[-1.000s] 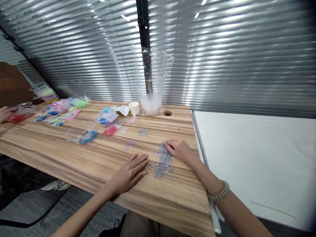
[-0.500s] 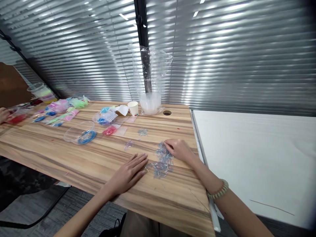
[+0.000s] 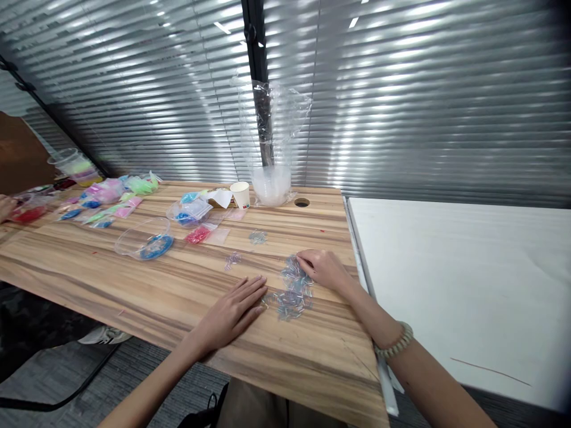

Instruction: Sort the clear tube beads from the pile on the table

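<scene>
A pile of small clear tube beads [image 3: 291, 292] lies on the wooden table [image 3: 178, 285] in front of me. My left hand [image 3: 232, 312] rests flat, palm down, fingers stretched out, its tips at the pile's left edge. My right hand [image 3: 323, 268] sits on the pile's upper right side, fingers curled down onto the beads; whether it holds any is hidden. Two smaller bead clusters lie farther out, one [image 3: 232, 260] near the middle and one [image 3: 257, 237] behind it.
A clear dish with blue beads [image 3: 145, 241], bags of coloured beads [image 3: 191, 212], a paper cup [image 3: 241, 194], and a clear plastic bag over stacked cups [image 3: 272, 154] stand behind. Another person's hand [image 3: 5, 206] shows at far left. A white table [image 3: 459, 279] adjoins on the right.
Both hands stay where they were at the bead pile; only the view has shifted slightly.
</scene>
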`<state>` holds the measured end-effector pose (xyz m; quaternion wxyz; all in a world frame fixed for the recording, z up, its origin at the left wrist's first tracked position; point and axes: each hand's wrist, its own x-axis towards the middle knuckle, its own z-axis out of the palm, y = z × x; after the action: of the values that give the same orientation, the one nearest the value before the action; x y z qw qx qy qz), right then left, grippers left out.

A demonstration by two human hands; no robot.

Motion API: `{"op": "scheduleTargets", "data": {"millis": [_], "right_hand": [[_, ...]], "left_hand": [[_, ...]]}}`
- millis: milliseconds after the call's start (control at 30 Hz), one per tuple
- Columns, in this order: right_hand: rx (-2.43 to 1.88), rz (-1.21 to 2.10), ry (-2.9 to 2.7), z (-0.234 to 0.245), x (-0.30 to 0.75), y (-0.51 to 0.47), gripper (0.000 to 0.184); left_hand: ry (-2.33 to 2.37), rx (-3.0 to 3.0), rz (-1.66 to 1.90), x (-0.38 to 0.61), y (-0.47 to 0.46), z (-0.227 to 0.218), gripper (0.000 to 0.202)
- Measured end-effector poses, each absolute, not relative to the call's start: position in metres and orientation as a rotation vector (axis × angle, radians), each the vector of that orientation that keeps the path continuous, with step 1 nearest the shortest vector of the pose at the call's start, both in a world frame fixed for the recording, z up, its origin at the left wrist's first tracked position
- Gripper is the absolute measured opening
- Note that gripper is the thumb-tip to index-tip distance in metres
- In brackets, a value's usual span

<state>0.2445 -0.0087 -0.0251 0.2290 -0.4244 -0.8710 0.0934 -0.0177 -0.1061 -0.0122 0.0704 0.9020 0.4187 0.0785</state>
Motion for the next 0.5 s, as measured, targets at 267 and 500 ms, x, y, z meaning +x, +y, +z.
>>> {"op": "scheduleTargets", "data": {"millis": [267,500], "right_hand": [[-1.166,0.263,-2.389,-0.0256,0.2447,-0.0086,0.023],[-1.165,0.266,-2.412,-0.0243,0.2447,-0.0086,0.023]], "left_hand": [[1.267,2.716,0.230,-0.0181,-0.1070,-0.0122,0.043],[1.267,2.725,0.282,-0.0180,-0.1061,-0.0141,0.043]]}}
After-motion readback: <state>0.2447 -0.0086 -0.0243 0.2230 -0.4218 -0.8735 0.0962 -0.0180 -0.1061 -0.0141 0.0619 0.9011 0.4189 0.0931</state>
